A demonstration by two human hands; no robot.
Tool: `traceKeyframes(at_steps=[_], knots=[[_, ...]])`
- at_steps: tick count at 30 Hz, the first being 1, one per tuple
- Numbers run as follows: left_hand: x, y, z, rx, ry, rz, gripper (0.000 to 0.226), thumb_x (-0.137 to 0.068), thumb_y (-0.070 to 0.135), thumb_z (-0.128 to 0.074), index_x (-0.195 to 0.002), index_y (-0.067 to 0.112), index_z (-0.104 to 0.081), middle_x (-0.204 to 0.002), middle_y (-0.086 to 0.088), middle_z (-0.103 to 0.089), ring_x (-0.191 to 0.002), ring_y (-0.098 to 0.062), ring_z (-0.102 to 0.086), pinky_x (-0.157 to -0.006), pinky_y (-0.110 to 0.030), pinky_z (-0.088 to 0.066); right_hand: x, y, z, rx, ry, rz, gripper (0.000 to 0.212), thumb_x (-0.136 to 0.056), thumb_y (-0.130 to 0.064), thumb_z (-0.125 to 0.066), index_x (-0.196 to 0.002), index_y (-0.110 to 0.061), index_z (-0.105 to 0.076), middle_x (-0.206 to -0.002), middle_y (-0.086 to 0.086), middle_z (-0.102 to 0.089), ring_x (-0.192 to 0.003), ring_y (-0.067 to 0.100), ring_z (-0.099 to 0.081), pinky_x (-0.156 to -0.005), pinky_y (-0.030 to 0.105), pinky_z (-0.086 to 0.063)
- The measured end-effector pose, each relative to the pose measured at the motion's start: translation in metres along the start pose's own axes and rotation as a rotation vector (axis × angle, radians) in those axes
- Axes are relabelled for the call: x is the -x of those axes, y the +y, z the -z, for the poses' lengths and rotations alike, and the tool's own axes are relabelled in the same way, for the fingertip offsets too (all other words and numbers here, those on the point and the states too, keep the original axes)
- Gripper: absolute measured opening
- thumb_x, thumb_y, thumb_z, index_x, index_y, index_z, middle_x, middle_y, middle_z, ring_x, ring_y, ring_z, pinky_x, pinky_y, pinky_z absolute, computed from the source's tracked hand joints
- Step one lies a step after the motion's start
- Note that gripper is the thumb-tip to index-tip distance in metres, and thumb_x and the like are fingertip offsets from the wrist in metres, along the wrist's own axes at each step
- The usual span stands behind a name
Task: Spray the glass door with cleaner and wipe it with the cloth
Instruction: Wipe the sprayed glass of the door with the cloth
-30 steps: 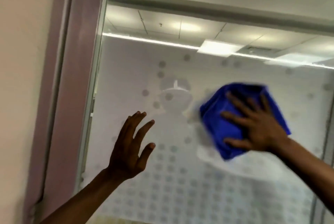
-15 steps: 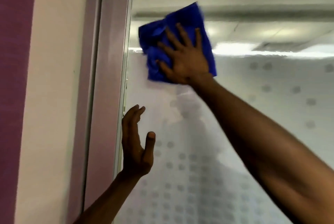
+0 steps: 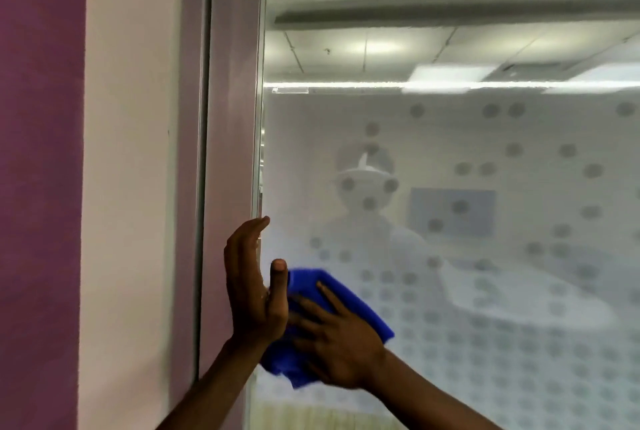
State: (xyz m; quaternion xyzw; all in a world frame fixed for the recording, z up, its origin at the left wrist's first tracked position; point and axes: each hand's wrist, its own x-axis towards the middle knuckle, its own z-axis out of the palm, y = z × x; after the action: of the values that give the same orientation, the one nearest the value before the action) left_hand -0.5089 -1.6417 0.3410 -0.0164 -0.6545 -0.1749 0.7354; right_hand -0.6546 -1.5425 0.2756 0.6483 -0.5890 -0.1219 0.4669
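Note:
The glass door [image 3: 450, 152] fills the right of the view, frosted with a dot pattern on its lower part. A blue cloth [image 3: 349, 301] lies flat against the glass near its left edge, low in the view. My right hand [image 3: 337, 343] presses on the cloth with fingers spread. My left hand [image 3: 251, 284] stands upright just left of the cloth, at the door's edge, fingers straight and holding nothing. No spray bottle is in view.
A pink door frame [image 3: 232, 117] runs down beside the glass edge, with a pale wall [image 3: 131, 187] and a purple wall strip [image 3: 38, 187] further left. A faint reflection of a person shows in the glass.
My right hand has swept the cloth from the upper left of the glass down to the lower left, beside my left hand. The left hand has stayed at the door's edge.

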Motion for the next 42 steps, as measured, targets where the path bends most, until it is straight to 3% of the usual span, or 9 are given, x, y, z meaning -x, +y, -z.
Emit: traceKeyframes(at_steps=[6,12,17,21,26,31,35,37,42], knots=[[0.026,-0.008,0.012,-0.013,-0.106,0.007,0.066,-0.102,0.054,-0.029,-0.142,0.005,-0.048,-0.141,-0.004,-0.05,-0.129,-0.031,-0.052,-0.099,-0.056,-0.047,0.119,0.014,-0.021,0.03,0.067,-0.148,0.062,-0.094,-0.056,-0.052,-0.153,-0.043,-0.038,-0.166,-0.008,-0.027,-0.15,0.023,-0.03,-0.125,0.053,-0.008],[0.071,0.013,-0.006,0.049,-0.305,0.061,0.064,-0.1,0.057,-0.03,-0.142,0.012,-0.048,-0.14,0.014,-0.044,-0.13,-0.026,-0.051,-0.1,-0.053,-0.048,0.237,0.034,-0.022,-0.074,0.261,-1.126,0.061,-0.091,-0.043,-0.048,-0.149,-0.026,-0.045,-0.161,0.019,-0.037,-0.148,0.042,-0.028,-0.118,0.067,-0.017],[0.125,0.041,-0.034,0.155,-0.532,0.115,0.061,-0.1,0.057,-0.033,-0.144,0.018,-0.047,-0.142,0.017,-0.042,-0.134,-0.019,-0.047,-0.102,-0.049,-0.048,0.258,-0.025,-0.033,-0.628,0.563,-1.967,0.073,-0.098,-0.046,-0.033,-0.151,0.005,-0.037,-0.162,0.031,-0.027,-0.153,0.045,-0.018,-0.124,0.053,-0.015],[0.168,0.069,-0.049,0.281,-0.648,0.21,0.053,-0.099,0.053,-0.038,-0.144,0.025,-0.046,-0.141,0.019,-0.045,-0.133,-0.014,-0.047,-0.103,-0.046,-0.049,0.246,-0.066,-0.029,-1.263,1.065,-2.215,0.046,-0.108,-0.036,-0.041,-0.148,-0.015,-0.044,-0.146,0.009,-0.051,-0.13,0.025,-0.051,-0.103,0.036,-0.048],[0.214,0.091,-0.051,0.351,-0.738,0.358,0.044,-0.099,0.051,-0.04,-0.138,0.034,-0.05,-0.136,0.022,-0.05,-0.131,-0.01,-0.05,-0.106,-0.035,-0.047,0.236,-0.097,0.022,-1.963,1.65,-1.986,0.032,-0.105,-0.038,-0.041,-0.096,-0.022,-0.067,-0.077,-0.005,-0.076,-0.07,0.009,-0.074,-0.055,0.02,-0.058],[0.24,0.108,-0.059,0.345,-0.907,0.841,0.027,-0.097,0.06,-0.045,-0.11,0.044,-0.062,-0.121,0.018,-0.063,-0.118,-0.003,-0.059,-0.098,-0.032,-0.051,0.251,-0.129,0.056,-2.187,1.686,-1.635,0.055,-0.055,-0.054,-0.088,-0.098,-0.021,-0.08,-0.105,0.005,-0.079,-0.093,0.031,-0.076,-0.078,0.045,-0.063],[0.253,0.13,-0.063,0.489,-1.182,1.319,0.033,-0.094,0.059,-0.053,-0.105,0.03,-0.067,-0.109,0.008,-0.075,-0.097,-0.012,-0.07,-0.086,-0.031,-0.049,0.269,-0.151,0.07,-2.138,1.669,-1.627,0.067,-0.065,-0.064,-0.077,-0.113,-0.018,-0.077,-0.119,0.012,-0.074,-0.106,0.038,-0.071,-0.092,0.053,-0.055],[0.261,0.147,-0.064,0.582,-1.283,1.44,0.039,-0.094,0.057,-0.055,-0.104,0.022,-0.068,-0.096,0.006,-0.077,-0.085,-0.015,-0.071,-0.08,-0.032,-0.053,0.281,-0.159,0.082,-2.014,1.646,-1.597,0.08,-0.088,-0.07,-0.048,-0.143,-0.013,-0.055,-0.148,0.019,-0.054,-0.137,0.041,-0.049,-0.116,0.057,-0.03],[0.284,0.197,-0.068,0.722,-1.209,1.635,0.023,-0.095,0.025,-0.063,-0.117,0.02,-0.069,-0.099,0.0,-0.081,-0.085,-0.02,-0.076,-0.071,-0.032,-0.06,0.335,-0.183,0.101,-2.141,1.583,-1.246,0.087,-0.094,-0.073,-0.028,-0.156,-0.011,-0.036,-0.162,0.018,-0.035,-0.151,0.039,-0.028,-0.125,0.055,-0.008]])
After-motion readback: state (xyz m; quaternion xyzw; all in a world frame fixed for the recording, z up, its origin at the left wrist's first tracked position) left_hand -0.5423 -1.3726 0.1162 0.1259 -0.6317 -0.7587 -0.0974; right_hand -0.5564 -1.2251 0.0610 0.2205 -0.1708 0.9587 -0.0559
